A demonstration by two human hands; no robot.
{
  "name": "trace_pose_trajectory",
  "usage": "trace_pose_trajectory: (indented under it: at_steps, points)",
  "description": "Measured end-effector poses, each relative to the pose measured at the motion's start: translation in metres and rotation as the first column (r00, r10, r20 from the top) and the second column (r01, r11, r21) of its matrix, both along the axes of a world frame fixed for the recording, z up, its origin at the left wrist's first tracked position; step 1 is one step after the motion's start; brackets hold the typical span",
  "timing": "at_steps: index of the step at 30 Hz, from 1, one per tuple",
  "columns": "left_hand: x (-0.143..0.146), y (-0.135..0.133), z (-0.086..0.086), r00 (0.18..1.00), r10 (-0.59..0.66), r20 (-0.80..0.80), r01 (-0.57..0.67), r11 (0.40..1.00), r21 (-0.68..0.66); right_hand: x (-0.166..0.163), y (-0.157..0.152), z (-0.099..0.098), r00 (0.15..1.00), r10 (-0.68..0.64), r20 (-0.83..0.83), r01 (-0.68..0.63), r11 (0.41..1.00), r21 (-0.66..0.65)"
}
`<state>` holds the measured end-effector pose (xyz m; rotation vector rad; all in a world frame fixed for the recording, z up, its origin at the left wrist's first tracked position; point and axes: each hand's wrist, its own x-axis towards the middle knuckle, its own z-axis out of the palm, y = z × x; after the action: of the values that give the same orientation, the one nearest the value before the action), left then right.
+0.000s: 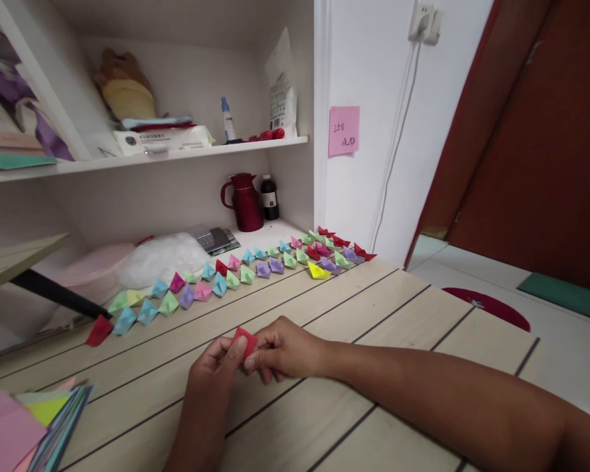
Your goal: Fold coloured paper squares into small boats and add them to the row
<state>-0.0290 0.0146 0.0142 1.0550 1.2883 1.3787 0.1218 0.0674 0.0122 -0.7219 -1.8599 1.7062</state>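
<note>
Over the middle of the striped wooden table (373, 308), a small folded piece of red paper (246, 341) is between my two hands. My left hand (219, 364) pinches it from the left, thumb on its face. From the right, my right hand (282, 351) has its fingers closed at the paper's edge; the fingertips are partly hidden. Beyond the hands stand rows of small folded paper boats in several colours, among them a yellow boat (318, 270), a red boat (99, 330) and a blue boat (125, 320).
A stack of coloured paper sheets (54, 410) lies at the near left. Behind the boats are a clear plastic bag (164, 259), a dark red jug (246, 203) and a dark bottle (270, 198). A black support bar (59, 294) slants down at the left.
</note>
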Motion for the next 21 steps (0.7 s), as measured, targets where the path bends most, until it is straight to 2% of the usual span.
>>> trace_pose_trajectory:
  at_steps: [4,9,17,21]
  points:
    - [0.004,-0.003,0.005,0.999,0.028,-0.019,-0.027,1.000,0.011,-0.001,0.000,-0.001,1.000,0.002,0.019,-0.002,1.000,0.016]
    - [0.001,0.001,-0.002,0.998,0.051,-0.027,-0.051,0.998,0.023,-0.002,0.000,-0.002,1.000,0.009,0.020,-0.010,0.999,0.042]
    - [-0.006,0.003,-0.008,0.997,-0.069,0.026,0.068,0.997,0.040,-0.002,-0.001,-0.005,0.999,-0.002,0.044,-0.002,0.996,0.093]
    - [-0.006,0.002,-0.008,0.997,-0.076,0.017,0.075,0.996,0.055,-0.003,0.000,-0.008,0.998,-0.007,0.056,0.001,0.995,0.100]
